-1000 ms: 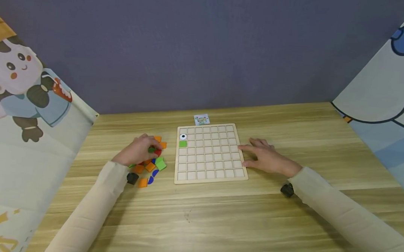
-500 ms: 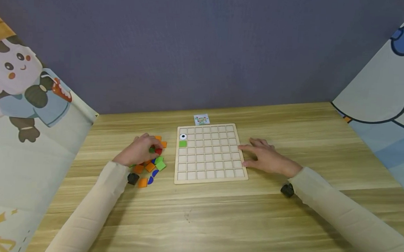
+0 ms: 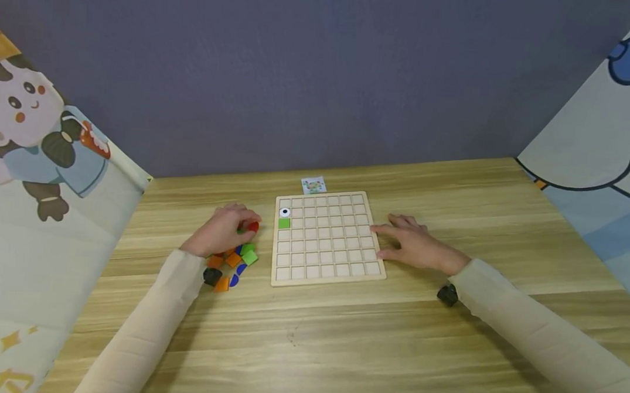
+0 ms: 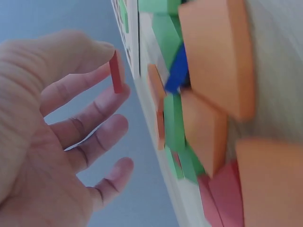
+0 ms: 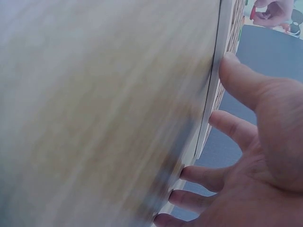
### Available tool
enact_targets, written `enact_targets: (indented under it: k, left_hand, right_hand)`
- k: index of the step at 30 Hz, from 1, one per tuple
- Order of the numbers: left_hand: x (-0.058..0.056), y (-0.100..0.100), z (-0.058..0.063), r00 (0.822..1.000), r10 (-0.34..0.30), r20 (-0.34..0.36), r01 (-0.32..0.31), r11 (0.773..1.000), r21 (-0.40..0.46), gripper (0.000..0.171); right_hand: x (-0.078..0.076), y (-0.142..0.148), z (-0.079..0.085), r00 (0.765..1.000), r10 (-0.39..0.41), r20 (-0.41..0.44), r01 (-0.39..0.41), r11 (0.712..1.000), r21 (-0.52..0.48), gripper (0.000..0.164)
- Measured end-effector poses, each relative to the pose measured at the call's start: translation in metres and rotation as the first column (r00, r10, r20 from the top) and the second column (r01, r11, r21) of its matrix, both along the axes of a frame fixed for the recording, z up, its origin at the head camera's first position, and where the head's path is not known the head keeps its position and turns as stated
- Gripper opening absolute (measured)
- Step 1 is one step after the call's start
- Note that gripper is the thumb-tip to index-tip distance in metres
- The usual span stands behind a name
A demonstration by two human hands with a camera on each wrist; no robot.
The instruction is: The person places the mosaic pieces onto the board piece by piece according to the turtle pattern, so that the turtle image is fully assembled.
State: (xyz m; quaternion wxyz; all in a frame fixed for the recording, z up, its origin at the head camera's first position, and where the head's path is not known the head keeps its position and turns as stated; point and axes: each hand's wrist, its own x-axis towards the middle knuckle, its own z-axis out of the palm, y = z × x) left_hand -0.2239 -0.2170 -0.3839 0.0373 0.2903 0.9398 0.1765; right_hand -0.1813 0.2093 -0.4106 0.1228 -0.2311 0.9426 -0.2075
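Between thumb and fingertips, my left hand [image 3: 222, 229] pinches a red tile [image 4: 116, 72], raised off the table over a loose heap of coloured pieces. Under and beside that hand lie orange tiles [image 3: 233, 260], green tiles [image 3: 249, 257] and blue half-round pieces [image 3: 241, 270]. My right hand [image 3: 414, 246] rests at the right edge of the wooden grid board [image 3: 329, 283], its thumb and index finger touching the rim. In the board's left column sit a white tile with a black dot [image 3: 285, 212] and, just below it, a green square [image 3: 284, 223].
A small picture card [image 3: 313, 185] lies behind the board's back edge. The dark partition [image 3: 320, 79] rises along the back of the wood-grain table [image 3: 298, 342]. Printed panels stand at both sides. Black wrist cameras hang under both wrists.
My left hand has lifted slightly and shifted a little right, now carrying the red tile clear of the heap. The right hand stays at the board's edge.
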Motion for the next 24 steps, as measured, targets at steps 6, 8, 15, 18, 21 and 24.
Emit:
enact_targets:
  k: [6, 8, 15, 18, 21, 24]
  left_hand:
    - [-0.005, 0.015, -0.001, 0.997, -0.063, -0.042, 0.064, 0.997, 0.045, 0.025]
    - [-0.006, 0.022, -0.002, 0.995, -0.083, -0.055, 0.086, 0.995, 0.046, 0.024]
    - [-0.013, 0.046, -0.001, 0.993, -0.1, -0.062, 0.102, 0.995, 0.023, 0.022]
    - [-0.016, 0.055, -0.001, 0.994, -0.096, -0.055, 0.097, 0.995, 0.02, 0.022]
    - [-0.02, 0.063, -0.002, 0.995, -0.095, -0.037, 0.096, 0.995, 0.014, 0.022]
    - [-0.024, 0.07, -0.003, 0.996, -0.086, -0.009, 0.086, 0.996, -0.002, 0.023]
  right_hand:
    - [-0.001, 0.001, -0.001, 1.0, 0.006, -0.007, -0.006, 1.0, -0.004, 0.063]
    - [-0.001, 0.001, -0.001, 1.0, 0.006, -0.004, -0.006, 1.0, -0.007, 0.063]
    - [-0.001, 0.001, 0.0, 1.0, 0.004, 0.002, -0.004, 1.0, -0.008, 0.063]
    - [0.0, 0.001, 0.0, 1.0, 0.006, 0.0, -0.006, 1.0, -0.008, 0.063]
    - [0.0, 0.001, 0.0, 1.0, 0.005, 0.0, -0.005, 1.0, -0.005, 0.063]
    - [0.0, 0.0, 0.001, 1.0, 0.003, 0.0, -0.003, 1.0, -0.006, 0.063]
